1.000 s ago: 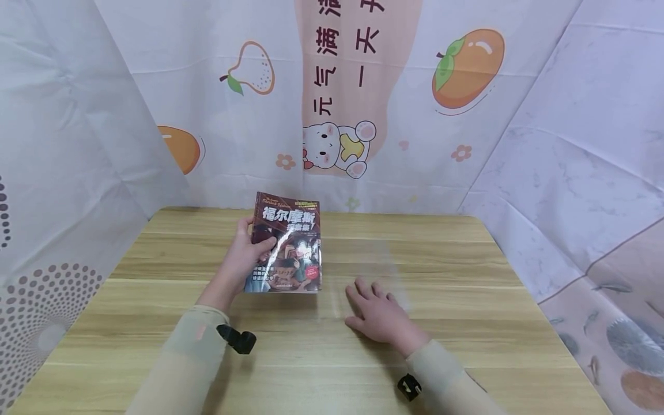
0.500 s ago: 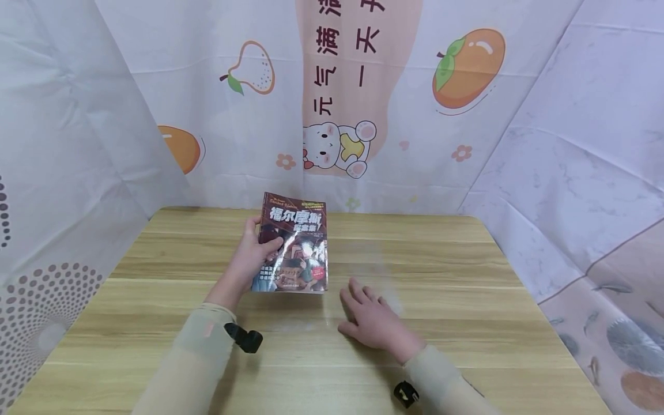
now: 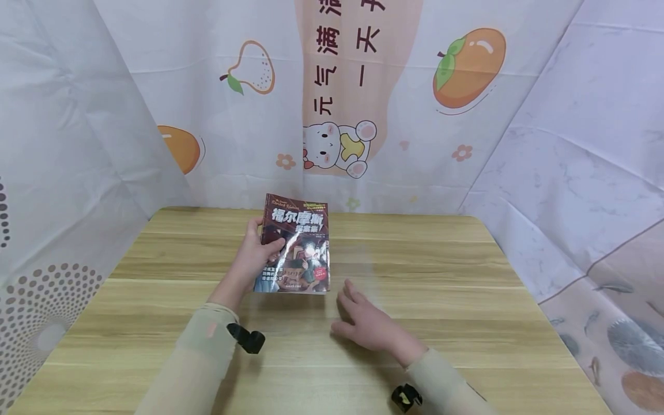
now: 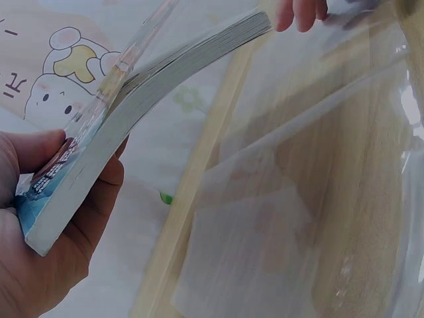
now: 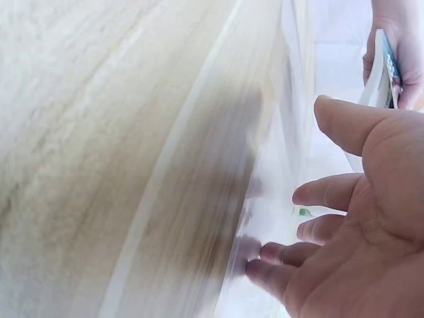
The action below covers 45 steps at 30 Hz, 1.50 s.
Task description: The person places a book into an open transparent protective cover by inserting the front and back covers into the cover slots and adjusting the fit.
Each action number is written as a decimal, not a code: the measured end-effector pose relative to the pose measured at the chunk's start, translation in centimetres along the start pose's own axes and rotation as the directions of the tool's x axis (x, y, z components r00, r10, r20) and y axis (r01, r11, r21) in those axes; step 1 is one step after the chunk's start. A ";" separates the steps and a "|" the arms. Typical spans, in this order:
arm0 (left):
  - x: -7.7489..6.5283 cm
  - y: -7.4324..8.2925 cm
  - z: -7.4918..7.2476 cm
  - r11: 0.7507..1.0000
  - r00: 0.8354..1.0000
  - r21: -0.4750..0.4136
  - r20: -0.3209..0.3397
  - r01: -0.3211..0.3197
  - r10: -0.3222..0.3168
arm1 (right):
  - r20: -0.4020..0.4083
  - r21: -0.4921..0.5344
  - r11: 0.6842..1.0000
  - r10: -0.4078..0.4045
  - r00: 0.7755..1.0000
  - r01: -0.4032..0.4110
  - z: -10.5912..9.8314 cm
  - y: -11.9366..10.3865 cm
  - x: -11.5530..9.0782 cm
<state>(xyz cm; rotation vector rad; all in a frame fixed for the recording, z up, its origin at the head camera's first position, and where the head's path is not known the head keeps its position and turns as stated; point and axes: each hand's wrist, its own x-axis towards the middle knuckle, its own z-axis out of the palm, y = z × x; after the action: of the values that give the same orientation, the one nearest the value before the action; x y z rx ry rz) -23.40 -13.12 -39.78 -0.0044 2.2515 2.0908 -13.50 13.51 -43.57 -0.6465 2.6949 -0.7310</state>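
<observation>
above the table (image 3: 441,259), gripped at the left edge between thumb and fingers of the left hand (image 3: 254,253), clearly the nearer: book (image 3: 300,251), with long axis pointing roughly forward. beyond and to the left of the right hand (image 3: 368,325), apart from its extended, unloaded fingers.

Cloth-walled tabletop booth, fruit-print hanging (image 3: 337,104) behind, wood-grain table (image 3: 441,276)

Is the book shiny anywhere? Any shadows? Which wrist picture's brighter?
Head view: white glare slants down the cover of the book, and a soft shadow lies on the table beside the left sleeve. Right wrist view: brighter, the table looking washed out. Left wrist view: dimmer.
</observation>
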 end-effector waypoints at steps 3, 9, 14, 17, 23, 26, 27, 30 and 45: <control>0.1 -0.2 0.1 1.000 1.000 0.009 0.002 -0.003 0.003 | -0.003 0.050 0.999 -0.011 1.000 0.011 -0.2 0.2 0.0; -0.1 -0.1 0.4 1.000 1.000 0.006 0.010 -0.006 0.006 | -0.074 0.115 0.993 -0.004 0.997 0.013 -1.1 0.7 0.1; -0.2 0.0 0.7 1.000 1.000 0.004 0.017 -0.004 0.004 | -0.118 0.199 0.979 0.061 0.991 -0.037 -2.2 1.1 0.1; -0.3 -0.1 1.0 1.000 1.000 -0.001 0.024 -0.008 0.008 | -0.125 0.233 0.969 0.112 0.986 -0.080 -2.8 1.6 0.1; -0.4 -0.4 1.7 1.000 1.000 -0.019 0.027 0.001 -0.001 | -0.153 0.295 0.950 0.156 0.976 -0.106 -3.6 2.8 0.3; -0.4 -0.7 2.2 0.999 0.999 -0.040 0.033 0.009 -0.008 | -0.155 0.354 0.927 0.187 0.970 -0.122 -3.9 3.2 0.3; -0.4 -0.7 2.4 0.999 0.999 -0.045 0.035 0.014 -0.012 | -0.157 0.374 0.918 0.204 0.966 -0.133 -4.0 3.4 0.3; -0.5 -0.9 2.9 0.997 0.998 -0.070 0.044 0.039 -0.036 | -0.161 0.430 0.887 0.258 0.953 -0.167 -4.1 3.7 0.3; -1.0 -2.4 5.8 0.973 0.991 -0.212 0.109 0.095 -0.073 | -0.188 0.654 0.736 0.386 0.903 -0.178 -4.3 5.1 0.6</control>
<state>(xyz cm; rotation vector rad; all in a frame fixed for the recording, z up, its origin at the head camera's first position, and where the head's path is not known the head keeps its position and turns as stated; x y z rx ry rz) -22.01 -7.58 -42.50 -0.0055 1.9236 2.2261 -17.33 18.89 -42.76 0.0683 2.4590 -1.6426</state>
